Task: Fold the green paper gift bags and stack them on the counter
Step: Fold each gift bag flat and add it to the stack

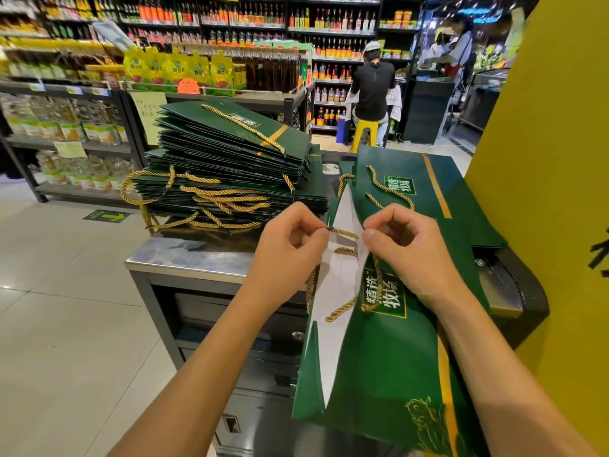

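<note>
Starting at the left, shop shelves [66, 110] of packets and bottles stand behind a pale tiled floor [66, 291]. A steel counter [184, 255] carries a tall stack of folded bags [230, 166], their handles trailing over its front edge.

Just right of the stack, the left hand [290, 245] has its fingers curled, with thumb and forefinger pinching the dark tip of a gold cord [344, 233]. That cord crosses the white inside of a green bag [379, 357], which gapes open and hangs over the counter's near edge. The right hand [405, 249], also curled, pinches the same cord at the bag's rim; whether it holds paper too I cannot tell.

I judge the step to be sorting out the handle before flattening. Next, the cord wants tucking in and the sides pressing together along their creases.

More bags [428, 186] lie flat beyond. A yellow pillar [543, 192] closes the right. A person [372, 84] sits on a stool in the aisle.
</note>
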A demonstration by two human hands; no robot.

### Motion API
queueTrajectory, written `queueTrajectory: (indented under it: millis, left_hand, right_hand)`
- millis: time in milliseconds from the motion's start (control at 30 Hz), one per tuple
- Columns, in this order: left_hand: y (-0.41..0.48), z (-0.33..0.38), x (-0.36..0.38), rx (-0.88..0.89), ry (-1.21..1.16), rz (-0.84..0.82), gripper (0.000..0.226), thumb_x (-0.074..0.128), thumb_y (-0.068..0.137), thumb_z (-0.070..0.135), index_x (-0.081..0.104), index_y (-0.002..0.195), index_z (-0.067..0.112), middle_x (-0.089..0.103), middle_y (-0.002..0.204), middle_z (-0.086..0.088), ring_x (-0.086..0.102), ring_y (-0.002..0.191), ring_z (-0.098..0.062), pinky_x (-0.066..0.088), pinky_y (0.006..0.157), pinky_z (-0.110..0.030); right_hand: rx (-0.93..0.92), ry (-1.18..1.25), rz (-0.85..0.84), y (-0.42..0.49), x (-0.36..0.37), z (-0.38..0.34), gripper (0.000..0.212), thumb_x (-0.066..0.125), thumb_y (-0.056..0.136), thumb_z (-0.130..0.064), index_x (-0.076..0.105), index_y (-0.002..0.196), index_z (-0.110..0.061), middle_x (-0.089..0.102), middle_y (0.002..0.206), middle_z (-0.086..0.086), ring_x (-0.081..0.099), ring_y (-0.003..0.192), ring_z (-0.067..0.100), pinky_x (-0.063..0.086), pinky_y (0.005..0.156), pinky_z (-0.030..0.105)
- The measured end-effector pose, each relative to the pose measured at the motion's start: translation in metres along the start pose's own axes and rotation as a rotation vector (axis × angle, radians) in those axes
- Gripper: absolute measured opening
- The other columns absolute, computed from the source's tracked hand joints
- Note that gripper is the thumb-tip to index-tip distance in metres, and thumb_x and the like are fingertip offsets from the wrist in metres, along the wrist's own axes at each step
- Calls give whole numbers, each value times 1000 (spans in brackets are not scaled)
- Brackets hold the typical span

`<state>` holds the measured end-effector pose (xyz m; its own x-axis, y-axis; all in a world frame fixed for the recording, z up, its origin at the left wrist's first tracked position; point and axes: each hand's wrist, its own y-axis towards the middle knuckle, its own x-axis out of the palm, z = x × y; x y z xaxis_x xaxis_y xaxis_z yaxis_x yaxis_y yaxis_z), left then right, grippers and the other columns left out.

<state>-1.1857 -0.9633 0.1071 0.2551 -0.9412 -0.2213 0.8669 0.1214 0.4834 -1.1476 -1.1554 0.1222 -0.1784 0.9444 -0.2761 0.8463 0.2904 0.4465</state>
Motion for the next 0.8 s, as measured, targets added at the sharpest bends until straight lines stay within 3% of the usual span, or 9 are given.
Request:
queueTrajectory:
  millis: [67,200,267,333,400,500,633,700,800]
  left_hand:
    - [2,2,-6,-40,-24,24,5,60,93,0,60,89,4,62,79,-18,59,72,-32,53,67,-39]
    - [7,-3,-3,-181,117,-69,13,49,89,16,56,99,21,69,94,-3,67,87,-24,56,83,-53]
    - [8,-3,-1,-202,117,-74,21,45,88,9,55,102,22,72,95,-2,68,85,-23,57,82,-49]
    - [8,-1,-3,-247,-62,-77,32,39,87,-2,54,108,18,73,101,-7,66,80,-24,56,75,-40]
    - [8,2,-9,-301,-228,-108,38,37,88,-10,51,116,13,72,107,-13,65,78,-25,52,66,-29]
    - [9,0,-15,-290,-268,-179,38,57,94,-3,49,125,16,71,111,-9,67,81,-20,54,67,-27]
    - [10,-2,-17,-194,-114,-288,73,74,85,-6,38,143,21,65,113,-1,70,81,-17,60,77,-30]
    - [11,-1,-17,-207,-106,-282,76,74,84,-9,38,144,22,66,112,-3,70,82,-17,61,79,-32]
    - [12,0,-15,-270,-92,-243,71,71,85,-10,40,142,19,66,116,-10,70,88,-20,61,83,-35]
  right_hand:
    - [-7,-3,-3,0,1,0,10,71,89,-2,68,85,-12,65,66,-12,56,65,2,43,69,30]
    - [-18,-36,-13,0,2,-1,9,71,90,-7,68,86,-15,64,67,-14,55,65,2,42,65,27]
    - [-31,-84,-26,-1,4,2,5,72,88,-21,68,85,-20,62,70,-12,54,66,5,43,64,27]
    - [-74,-217,-44,-1,7,6,13,68,85,-40,67,85,-27,61,79,-13,54,73,7,41,68,24]
    - [-137,-367,-80,0,10,11,12,70,85,-43,67,89,-32,61,92,-16,55,90,9,41,78,19]
    - [-199,-479,-107,0,9,16,19,78,82,-35,69,98,-33,58,104,-18,51,105,5,37,86,12]
    - [-235,-493,-78,1,8,19,24,80,80,-35,71,102,-30,58,106,-16,51,106,5,39,88,13]
    - [-252,-528,-74,1,8,19,25,79,81,-37,72,104,-29,59,107,-15,52,106,6,40,91,18]
    - [-262,-645,-146,0,7,16,30,71,87,-43,70,113,-29,61,117,-16,53,111,7,45,98,38]
